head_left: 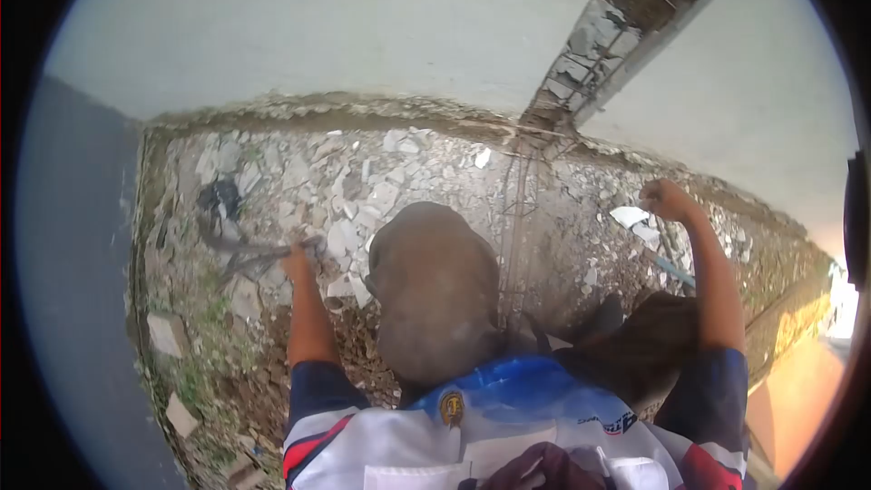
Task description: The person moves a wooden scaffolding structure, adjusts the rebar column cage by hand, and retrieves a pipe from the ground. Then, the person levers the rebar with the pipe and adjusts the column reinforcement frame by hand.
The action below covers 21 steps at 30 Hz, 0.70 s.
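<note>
My left hand (295, 260) is closed around a dark, thin strip-like object (249, 254), blurred, whose kind I cannot make out. Just above it a black crumpled bundle (220, 198) lies on the rubble. At the right, my right hand (668, 200) is raised with its fingers curled into a fist; whatever it may hold is hidden. Close beside that fist are white broken pieces (631, 217). A pale blue rod (673, 269) lies below them near my forearm. A large rounded brown shape (435, 295) between my arms covers part of the ground.
Broken rubble (390, 163) covers the ground along a pale wall (363, 27). A damaged column with exposed bars (590, 50) stands against this wall. Another grey wall (77, 263) closes the left side. Larger loose blocks (167, 334) lie at the lower left.
</note>
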Tool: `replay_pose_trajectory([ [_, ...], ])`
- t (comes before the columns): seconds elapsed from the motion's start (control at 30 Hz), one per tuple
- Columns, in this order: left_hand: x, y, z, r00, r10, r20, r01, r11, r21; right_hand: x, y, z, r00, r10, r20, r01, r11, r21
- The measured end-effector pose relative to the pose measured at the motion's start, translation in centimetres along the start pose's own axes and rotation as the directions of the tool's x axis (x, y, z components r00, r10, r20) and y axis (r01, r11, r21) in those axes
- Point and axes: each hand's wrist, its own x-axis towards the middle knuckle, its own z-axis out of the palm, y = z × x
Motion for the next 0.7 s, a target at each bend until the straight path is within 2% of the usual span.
replay_pose_trajectory([
  [0.03,-0.5,2.4,-1.2,0.957,-0.289,0.02,0.272,0.92,0.282,-0.4,-1.7,0.2,0.999,0.041,0.031,-0.04,0.998,-0.048],
  [0.1,2.1,-1.2,-0.1,0.988,-0.154,-0.019,0.155,0.971,0.182,-0.8,-3.9,1.2,0.999,-0.013,0.04,0.014,1.0,-0.024],
  [0.13,2.8,-0.8,0.3,0.956,-0.268,0.117,0.274,0.961,-0.039,-0.5,-4.4,2.4,0.999,-0.018,0.041,0.02,0.999,-0.05],
  [0.17,3.4,-0.8,0.0,0.895,-0.355,0.269,0.418,0.878,-0.232,0.2,-4.8,3.7,0.995,-0.074,0.072,0.081,0.992,-0.098],
  [0.2,6.3,-3.4,0.3,0.895,-0.343,0.287,0.412,0.881,-0.231,-0.2,-7.2,4.1,0.99,-0.094,0.107,0.107,0.986,-0.127],
  [0.23,8.5,-5.3,0.8,0.92,-0.056,0.389,0.07,0.997,-0.022,-0.4,-9.2,4.9,0.984,-0.101,0.144,0.122,0.982,-0.142],
  [0.27,10.6,-7.4,0.3,0.827,0.204,0.525,-0.313,0.941,0.127,-0.2,-10.7,5.5,0.978,-0.113,0.172,0.142,0.977,-0.162],
  [0.3,8.1,-5.6,-0.8,0.822,0.222,0.525,-0.323,0.94,0.108,0.4,-11.5,6.5,0.967,-0.183,0.178,0.211,0.966,-0.15],
  [0.33,5.8,-2.6,-2.4,0.893,-0.228,0.387,0.364,0.874,-0.323,0.7,-12.3,7.4,0.95,-0.252,0.186,0.279,0.95,-0.138],
  [0.37,5.6,2.6,-2.8,0.625,-0.617,0.478,0.72,0.218,-0.659,-0.1,-14.8,6.6,0.939,-0.292,0.179,0.313,0.945,-0.098],
  [0.43,6.1,2.5,-5.1,0.648,-0.27,0.713,0.73,-0.05,-0.682,-1.1,-19.2,5.9,0.903,-0.416,0.109,0.419,0.908,-0.009],
  [0.5,1.9,8.1,-8.1,0.785,-0.213,0.582,0.597,0.005,-0.803,-1.3,-23.0,4.7,0.834,-0.55,-0.037,0.551,0.833,0.038],
  [0.57,1.2,9.7,-9.4,0.84,-0.02,0.543,0.541,0.115,-0.833,-3.3,-28.1,2.8,0.743,-0.642,-0.189,0.662,0.746,0.068],
  [0.6,-1.0,12.1,-10.0,0.826,0.17,0.538,0.516,0.156,-0.842,-3.2,-29.8,3.2,0.675,-0.688,-0.265,0.725,0.686,0.065],
  [0.63,-4.5,14.7,-10.9,0.781,0.352,0.515,0.479,0.191,-0.857,-4.3,-32.2,2.4,0.639,-0.721,-0.267,0.76,0.646,0.072],
  [0.67,-8.1,17.3,-11.2,0.796,0.367,0.481,0.462,0.145,-0.875,-4.2,-33.9,3.2,0.486,-0.802,-0.349,0.86,0.51,0.025],
  [0.7,-11.7,20.0,-11.5,0.811,0.374,0.45,0.446,0.104,-0.889,-5.1,-35.8,3.2,0.477,-0.809,-0.344,0.871,0.488,0.059],
])
